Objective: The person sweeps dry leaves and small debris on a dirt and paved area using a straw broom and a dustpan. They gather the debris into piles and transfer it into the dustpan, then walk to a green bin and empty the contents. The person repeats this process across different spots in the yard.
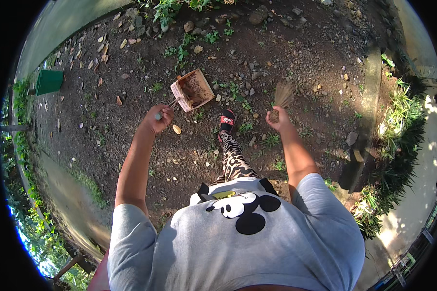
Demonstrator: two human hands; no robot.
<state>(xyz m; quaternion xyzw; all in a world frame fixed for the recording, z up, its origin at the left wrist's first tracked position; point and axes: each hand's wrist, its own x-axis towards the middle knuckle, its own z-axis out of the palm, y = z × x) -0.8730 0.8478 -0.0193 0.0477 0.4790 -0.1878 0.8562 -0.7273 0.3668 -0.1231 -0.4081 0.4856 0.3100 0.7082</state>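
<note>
My left hand (pixel 159 118) grips the handle of a long-handled dustpan (pixel 204 89), its fingers wrapped around the pale upper end. The pan is orange-tan plastic with a toothed edge and bears writing on its back. Dry brown leaves or debris (pixel 194 92) lie inside it. In my right hand (pixel 279 118) is a stick broom (pixel 284 94), held at its bound butt. Its thin bristles fan out forward, away from me. Between the two hands my foot in a black and red slide sandal (pixel 227 120) stands on the soil. A single yellowish leaf (pixel 176 129) lies near my left hand.
Bare dark soil (pixel 131 87) with stones spreads around me. Fallen leaves (pixel 104 54) are scattered at the upper left. A green bin (pixel 50 82) stands at far left. Low weeds (pixel 182 51) grow ahead. A concrete curb (pixel 372 83) and striped plants (pixel 394 120) run along the right.
</note>
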